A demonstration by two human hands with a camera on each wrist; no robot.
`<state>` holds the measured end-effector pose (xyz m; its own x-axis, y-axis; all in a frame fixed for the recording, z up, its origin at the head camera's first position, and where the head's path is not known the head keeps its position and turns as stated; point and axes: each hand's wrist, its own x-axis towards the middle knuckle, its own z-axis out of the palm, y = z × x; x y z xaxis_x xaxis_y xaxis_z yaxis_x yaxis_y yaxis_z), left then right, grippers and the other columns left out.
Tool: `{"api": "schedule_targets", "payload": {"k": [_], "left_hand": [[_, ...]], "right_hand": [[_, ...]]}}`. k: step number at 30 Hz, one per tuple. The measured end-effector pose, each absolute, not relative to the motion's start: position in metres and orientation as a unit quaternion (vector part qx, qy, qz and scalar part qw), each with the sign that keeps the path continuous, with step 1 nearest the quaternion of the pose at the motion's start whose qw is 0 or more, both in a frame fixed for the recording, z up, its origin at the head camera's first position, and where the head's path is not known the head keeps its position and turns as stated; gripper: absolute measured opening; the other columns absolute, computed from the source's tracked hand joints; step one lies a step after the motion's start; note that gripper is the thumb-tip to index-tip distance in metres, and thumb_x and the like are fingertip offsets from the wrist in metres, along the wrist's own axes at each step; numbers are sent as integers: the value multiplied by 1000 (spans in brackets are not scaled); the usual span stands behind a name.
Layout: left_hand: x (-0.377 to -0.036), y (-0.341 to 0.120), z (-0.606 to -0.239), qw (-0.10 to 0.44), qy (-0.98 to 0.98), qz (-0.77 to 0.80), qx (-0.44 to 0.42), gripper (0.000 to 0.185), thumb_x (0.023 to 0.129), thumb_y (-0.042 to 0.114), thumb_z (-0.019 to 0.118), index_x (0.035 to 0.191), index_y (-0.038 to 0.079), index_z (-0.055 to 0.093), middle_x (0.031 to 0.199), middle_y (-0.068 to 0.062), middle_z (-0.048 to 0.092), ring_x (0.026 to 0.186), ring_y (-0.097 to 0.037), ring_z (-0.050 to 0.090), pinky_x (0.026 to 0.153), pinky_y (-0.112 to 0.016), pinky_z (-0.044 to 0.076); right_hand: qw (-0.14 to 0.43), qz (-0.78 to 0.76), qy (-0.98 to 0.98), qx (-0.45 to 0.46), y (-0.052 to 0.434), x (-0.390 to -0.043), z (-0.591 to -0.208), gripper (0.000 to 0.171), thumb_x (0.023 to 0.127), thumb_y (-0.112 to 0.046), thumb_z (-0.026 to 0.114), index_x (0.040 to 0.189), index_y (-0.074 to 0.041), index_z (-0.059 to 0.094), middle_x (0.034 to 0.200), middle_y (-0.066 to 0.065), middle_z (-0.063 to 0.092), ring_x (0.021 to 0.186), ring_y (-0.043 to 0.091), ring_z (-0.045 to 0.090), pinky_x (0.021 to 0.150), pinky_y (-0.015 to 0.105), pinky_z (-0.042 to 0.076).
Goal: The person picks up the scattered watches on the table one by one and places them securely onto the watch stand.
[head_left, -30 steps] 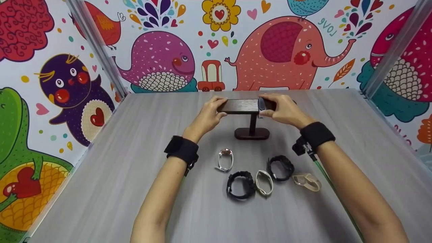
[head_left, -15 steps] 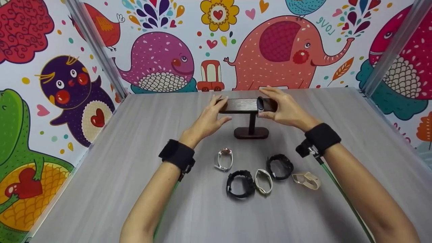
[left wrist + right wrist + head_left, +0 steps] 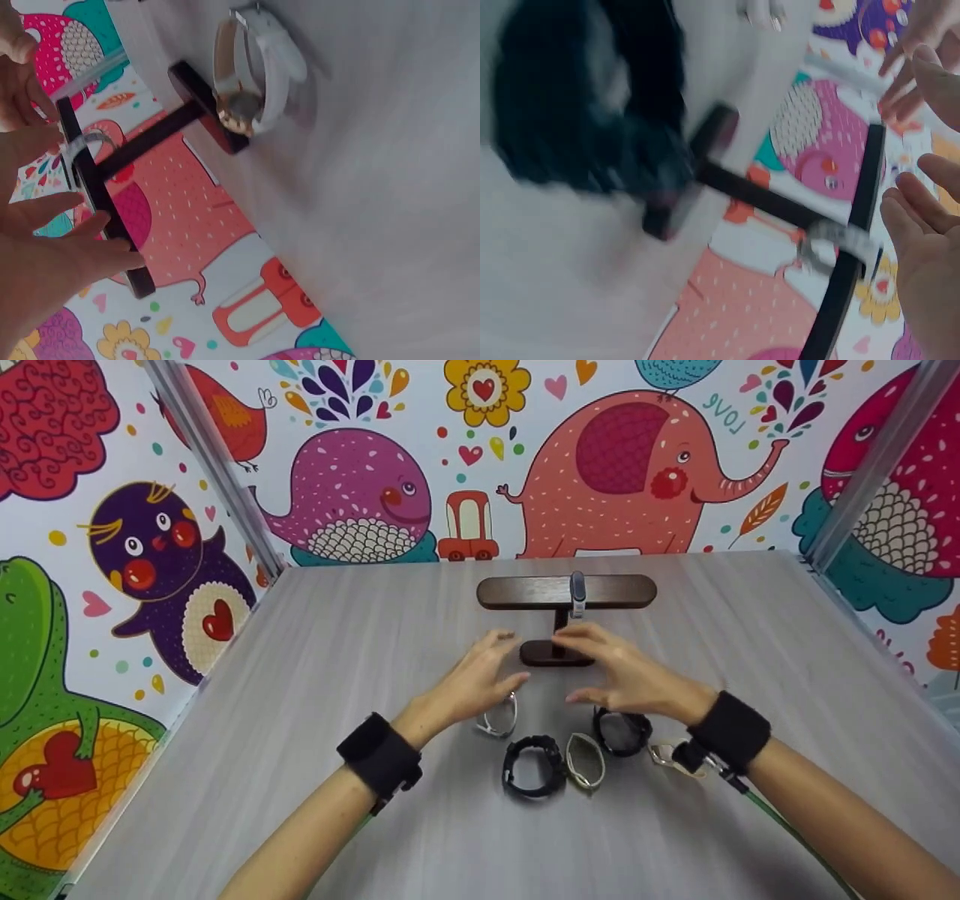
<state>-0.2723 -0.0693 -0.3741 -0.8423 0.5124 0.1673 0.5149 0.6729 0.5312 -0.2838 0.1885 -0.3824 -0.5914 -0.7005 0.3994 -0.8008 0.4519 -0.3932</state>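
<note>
On the dark brown T-shaped watch stand [image 3: 517,592], a smart band with a grey strap [image 3: 577,591] hangs round the bar, right of the post. My left hand [image 3: 472,679], fingers relaxed and apart, is over the table in front of the stand and overlaps a white-strapped watch [image 3: 499,721]. In the left wrist view that watch [image 3: 277,71] shows a gold-toned case. Facing it, my right hand [image 3: 634,675] is empty with thumb and fingers spread, overlapping the stand's base and the top of a black watch [image 3: 642,735].
Nearer me on the grey table [image 3: 420,840] stand another black watch [image 3: 555,769] and a pale cream one [image 3: 573,769]. A beige watch [image 3: 663,755] is partly hidden by the right wrist strap [image 3: 731,731]. Cartoon-printed walls [image 3: 480,457] enclose the back and sides.
Both hands have let go of the stand's bar and drawn back toward me, over the watches. The stand and the smart band on it stay in place.
</note>
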Motion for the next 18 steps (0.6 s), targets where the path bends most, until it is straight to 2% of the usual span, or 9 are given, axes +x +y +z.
{"api": "schedule_targets", "payload": {"k": [3,4,10,14,18], "left_hand": [[-260,-70,-379,-20,-913,-284,-292,60,97,23,66,145,-5,46,150,-22,45,143,-37,42,125,-55,23],[-256,-70,-382,-25,-912,-282,-296,61,96,23,67,145,-6,46,149,-21,46,142,-36,43,125,-54,23],[-231,-75,-396,-60,-913,-267,-303,68,95,30,69,147,-6,43,148,-17,48,135,-30,52,115,-42,44],[-216,-75,-400,-88,-916,-243,-306,72,96,38,67,149,-4,42,147,-15,48,135,-26,51,114,-41,46],[-207,-72,-402,-98,-918,-232,-307,73,94,39,70,149,-2,43,146,-12,50,134,-24,52,113,-39,46]], "right_hand": [[79,269,-837,470,185,-273,-390,80,77,-20,87,144,2,49,143,20,51,132,35,53,111,49,47],[74,266,-835,477,184,-269,-392,80,77,-20,87,144,3,49,143,19,51,132,34,53,111,49,47],[0,249,-842,478,178,-250,-401,80,81,-24,85,147,-2,46,145,14,49,134,31,52,109,50,48],[-47,232,-853,465,173,-242,-406,83,82,-34,83,149,-4,44,148,12,47,135,29,51,109,48,49],[-82,216,-859,457,169,-237,-412,86,81,-38,82,149,-2,43,149,10,47,133,29,54,107,46,50]]}}
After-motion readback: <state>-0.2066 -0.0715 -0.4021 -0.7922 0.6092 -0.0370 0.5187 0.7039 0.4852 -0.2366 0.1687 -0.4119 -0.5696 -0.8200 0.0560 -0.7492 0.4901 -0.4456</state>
